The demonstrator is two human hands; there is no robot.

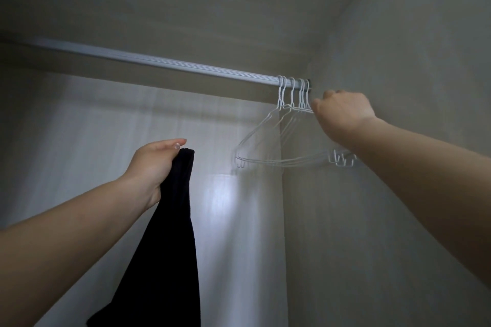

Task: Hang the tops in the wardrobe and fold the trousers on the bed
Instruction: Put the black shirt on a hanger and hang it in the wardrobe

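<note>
The black top (170, 233) hangs from your left hand (152, 164), low and left of the middle of the view, inside the open wardrobe. Your fingers are curled around the upper edge of the cloth, the thumb lies flat along the top, and the rest of the garment falls straight down in front of the pale back panel (106, 127) of the wardrobe. The lower end of the top goes out of the picture at the bottom.

To the right and higher, a bunch of white wire hangers (279, 141) hangs on the silver rail (159, 62), all pushed together at the rail's right end, just beside the side wall (398, 61). The hangers lie close over each other, so you cannot count them for sure.

Your right hand (342, 111) is raised to these hangers, near their necks under the hooks. The fingers are bent and the fingertips touch the wire at the top of the nearest hanger, but they are turned away from you, so I cannot tell if they already pinch it.

Above the rail runs the underside of a shelf (212, 8).
</note>
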